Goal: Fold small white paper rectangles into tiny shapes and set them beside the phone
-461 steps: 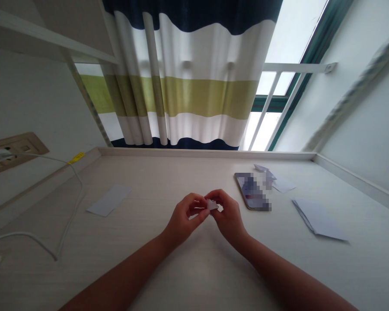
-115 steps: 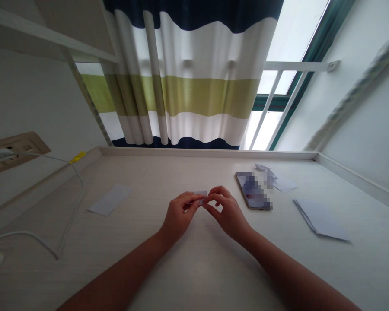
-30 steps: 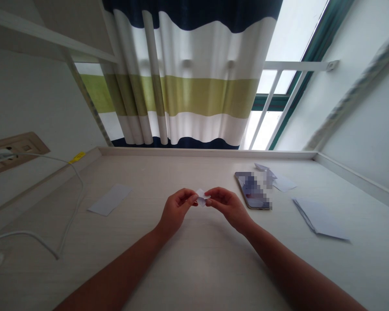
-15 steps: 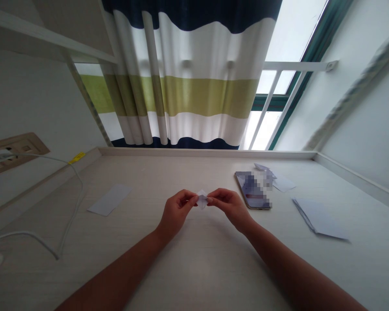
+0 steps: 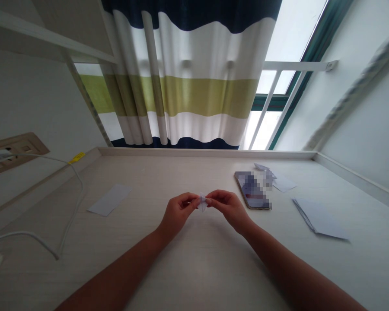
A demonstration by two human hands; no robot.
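Observation:
A small piece of folded white paper (image 5: 202,203) is held above the middle of the table, pinched from both sides. My left hand (image 5: 180,210) grips its left edge between thumb and fingers. From the right, my right hand (image 5: 228,207) pinches the opposite edge. The thumbs nearly meet in front of the paper and hide part of its folds. Just beyond my right hand lies a phone (image 5: 251,190), its screen lit and partly blurred out.
A flat paper sheet (image 5: 109,199) lies to the left. On the right are a stack of white paper (image 5: 322,218) and some folded paper pieces (image 5: 283,182) behind the phone. A white cable (image 5: 81,190) runs from the wall socket (image 5: 26,149). A raised rim (image 5: 207,153) borders the table's back.
Both hands have drawn slightly closer together on the folded paper, which shows a little less between the fingers. Everything else stays where it was.

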